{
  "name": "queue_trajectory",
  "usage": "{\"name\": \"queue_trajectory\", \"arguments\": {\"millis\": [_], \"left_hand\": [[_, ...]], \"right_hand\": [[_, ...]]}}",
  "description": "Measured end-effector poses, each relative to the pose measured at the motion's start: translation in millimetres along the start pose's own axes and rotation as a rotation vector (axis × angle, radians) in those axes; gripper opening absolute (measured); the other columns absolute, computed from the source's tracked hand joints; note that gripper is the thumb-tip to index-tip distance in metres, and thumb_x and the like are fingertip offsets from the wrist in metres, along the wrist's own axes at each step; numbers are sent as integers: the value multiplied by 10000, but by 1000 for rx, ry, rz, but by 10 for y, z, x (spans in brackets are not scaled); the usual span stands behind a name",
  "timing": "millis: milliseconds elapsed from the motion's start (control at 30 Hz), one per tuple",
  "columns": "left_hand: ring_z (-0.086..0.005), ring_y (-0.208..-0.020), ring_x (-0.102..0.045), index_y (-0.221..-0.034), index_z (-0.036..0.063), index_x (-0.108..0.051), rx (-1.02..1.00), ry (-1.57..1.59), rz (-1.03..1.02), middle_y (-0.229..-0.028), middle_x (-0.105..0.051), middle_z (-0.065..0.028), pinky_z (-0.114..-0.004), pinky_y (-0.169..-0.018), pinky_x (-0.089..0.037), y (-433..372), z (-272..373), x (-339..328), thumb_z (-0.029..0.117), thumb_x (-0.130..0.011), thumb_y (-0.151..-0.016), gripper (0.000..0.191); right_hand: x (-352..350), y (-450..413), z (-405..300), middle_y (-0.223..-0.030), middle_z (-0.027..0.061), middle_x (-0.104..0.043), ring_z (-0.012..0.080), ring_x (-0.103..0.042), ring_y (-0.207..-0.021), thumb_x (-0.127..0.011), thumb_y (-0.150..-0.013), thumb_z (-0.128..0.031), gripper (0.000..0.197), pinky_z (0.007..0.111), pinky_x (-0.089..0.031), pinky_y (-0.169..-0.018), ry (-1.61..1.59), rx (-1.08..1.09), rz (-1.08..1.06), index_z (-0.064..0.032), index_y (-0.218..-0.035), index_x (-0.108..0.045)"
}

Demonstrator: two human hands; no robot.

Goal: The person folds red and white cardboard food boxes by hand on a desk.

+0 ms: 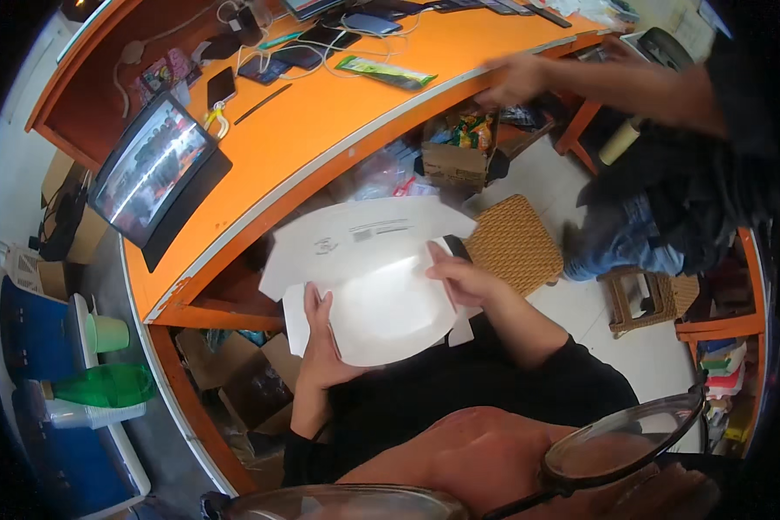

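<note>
A white cardboard box with its flaps folded out (390,309) is held over my lap, its pale inside facing up. Printing shows on its far flap. My left hand (325,341) grips the box's left side, thumb at the inner edge. On the right side, my right hand (461,276) grips the wall, with a small dark patch beside the fingers. The orange desk (266,162) lies beyond the box, and a woven stool (513,244) is partly hidden behind its right side.
A tablet-like screen (159,172) stands on the desk near several phones, cables and a green packet (387,71). A co-worker's arm (585,81) reaches in at the right. Under the desk is an open carton (455,162). A green bottle (104,385) and cup (108,333) are at left.
</note>
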State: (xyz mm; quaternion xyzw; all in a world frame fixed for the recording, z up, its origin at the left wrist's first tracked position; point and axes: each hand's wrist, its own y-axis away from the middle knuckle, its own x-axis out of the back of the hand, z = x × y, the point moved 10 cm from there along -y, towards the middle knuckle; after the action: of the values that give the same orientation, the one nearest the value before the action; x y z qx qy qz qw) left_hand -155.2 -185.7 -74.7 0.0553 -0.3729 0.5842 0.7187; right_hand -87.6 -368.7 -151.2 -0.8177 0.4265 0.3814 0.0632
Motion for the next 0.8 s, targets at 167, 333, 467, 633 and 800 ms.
{"name": "queue_trajectory", "arguments": {"millis": [167, 333, 467, 633, 800], "left_hand": [[-359, -1377, -202, -1459, 58, -48, 36, 288, 134, -1490, -101, -218, -460, -1106, -233, 18, -243, 57, 468, -901, -494, 1352], [-313, -1368, -213, -1448, 36, 2, 190, 509, 219, -1470, -120, -189, -439, -1091, -245, 0, -223, 1, 481, -853, -603, 1282], [-304, -1362, -218, -1446, 36, 12, 142, 329, 197, -1456, -122, -176, -434, -1088, -235, -26, -187, 29, 442, -821, -661, 1214], [-317, -1366, -196, -1438, 41, -69, 115, 566, 152, -1442, -122, -170, -431, -1093, -212, -81, -175, 93, 408, -808, -648, 1143], [-324, -1347, -189, -1425, 82, -143, 68, 224, 68, -1398, -123, -220, -443, -1087, -216, -74, -106, 52, 388, -831, -577, 1134]], "right_hand": [[-158, 72, -62, -1555, 110, -1, 240, -60, -1434, -652, -772, -603, 1169, 402, -130, -1144, 219, -69, 79, -90, -1479, 125], [-514, 240, -328, -1550, 163, 59, 242, -29, -1435, -814, -695, -440, 1317, 369, -118, -1134, 787, 320, -276, -77, -1463, 192], [-300, 122, -322, -1549, 190, 13, 247, -57, -1431, -869, -633, -378, 1361, 360, -109, -1136, 814, 253, -25, -60, -1475, 151], [-520, 274, -499, -1534, 246, -57, 313, -70, -1431, -804, -706, -409, 1210, 392, -106, -1147, 995, 476, -198, -27, -1487, 38], [-410, 271, -592, -1530, 214, -114, 291, -124, -1420, -833, -672, -350, 1200, 385, -131, -1138, 726, 388, -30, -31, -1494, -19]]}}
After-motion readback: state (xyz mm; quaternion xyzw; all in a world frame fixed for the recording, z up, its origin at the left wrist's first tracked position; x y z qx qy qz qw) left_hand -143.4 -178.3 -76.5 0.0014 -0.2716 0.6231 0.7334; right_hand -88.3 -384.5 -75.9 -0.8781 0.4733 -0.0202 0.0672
